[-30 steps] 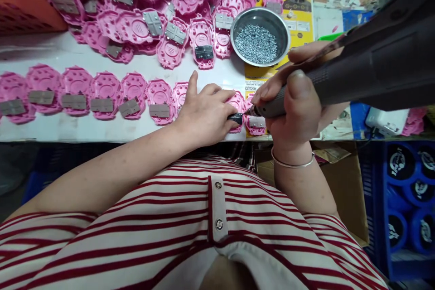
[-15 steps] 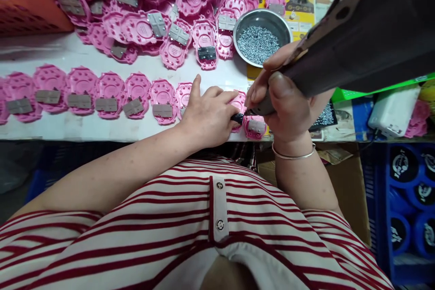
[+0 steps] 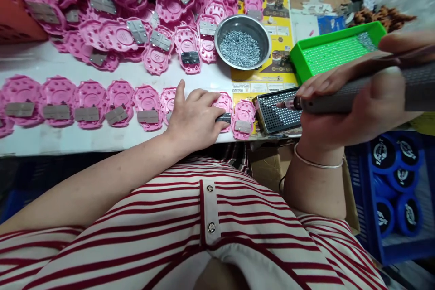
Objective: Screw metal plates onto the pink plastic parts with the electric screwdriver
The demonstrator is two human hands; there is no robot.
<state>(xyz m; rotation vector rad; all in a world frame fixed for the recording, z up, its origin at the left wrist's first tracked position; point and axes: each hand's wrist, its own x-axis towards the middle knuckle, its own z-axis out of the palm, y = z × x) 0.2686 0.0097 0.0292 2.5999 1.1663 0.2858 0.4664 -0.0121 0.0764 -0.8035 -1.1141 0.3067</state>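
My left hand (image 3: 195, 120) rests on the row of pink parts, thumb and fingertips around a pink part (image 3: 223, 101) with a dark plate (image 3: 224, 118). In my right hand (image 3: 350, 118) is a grey electric screwdriver (image 3: 340, 99), held level with its tip pointing left over a black perforated tray (image 3: 278, 111) of screws. A pink part with a grey plate (image 3: 244, 115) lies between my left hand and that tray. More pink parts (image 3: 87, 99) line up to the left, most with a grey plate.
Behind the row are a heap of pink parts (image 3: 170, 7), a steel bowl of screws (image 3: 243, 41) and a green basket (image 3: 340, 52). An orange basket (image 3: 18, 13) stands at the left. Below the table edge at the right is a blue crate (image 3: 390, 253).
My right hand has moved the screwdriver right, away from the pink parts, to above the black tray. My left hand stays on the same pink part. The view has shifted right.
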